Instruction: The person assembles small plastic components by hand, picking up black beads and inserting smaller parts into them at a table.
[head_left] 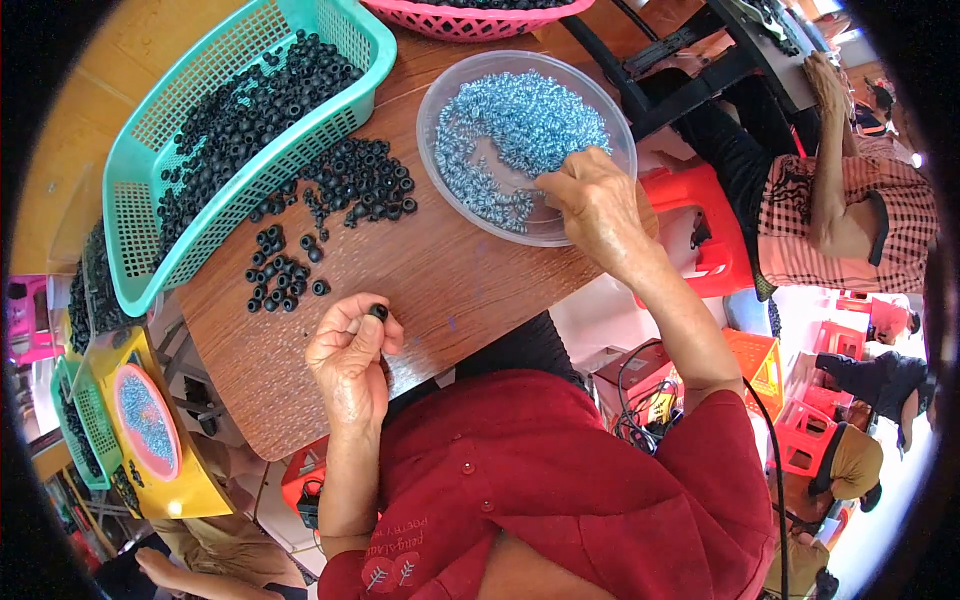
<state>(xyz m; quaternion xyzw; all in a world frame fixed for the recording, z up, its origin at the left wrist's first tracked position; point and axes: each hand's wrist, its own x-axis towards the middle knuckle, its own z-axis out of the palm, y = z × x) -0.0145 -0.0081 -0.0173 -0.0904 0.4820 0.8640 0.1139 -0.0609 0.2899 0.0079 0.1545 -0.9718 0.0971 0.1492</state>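
Between the thumb and fingers of my left hand (348, 358) is a small round black plastic part (378, 312) with a hollow end, held just above the near side of the wooden table (400, 262). My right hand (598, 205) reaches into a clear round plastic bowl (427, 140), its fingers pinched together at the right side. Whatever lies between those fingertips is hidden. Many tiny shiny blue pieces (530, 115) fill the bowl, with a bare patch of bottom near my fingers. Beyond my left hand lie a small cluster of black parts (278, 282) and a larger loose pile (365, 182).
A turquoise basket (125, 225) heaped with black parts stands at the far left, overlapping the table edge. Behind the bowl is a pink basket (470, 22). A red stool (710, 235) and a seated person (840, 210) are at right; another workplace with a pink tray (172, 455) is at left.
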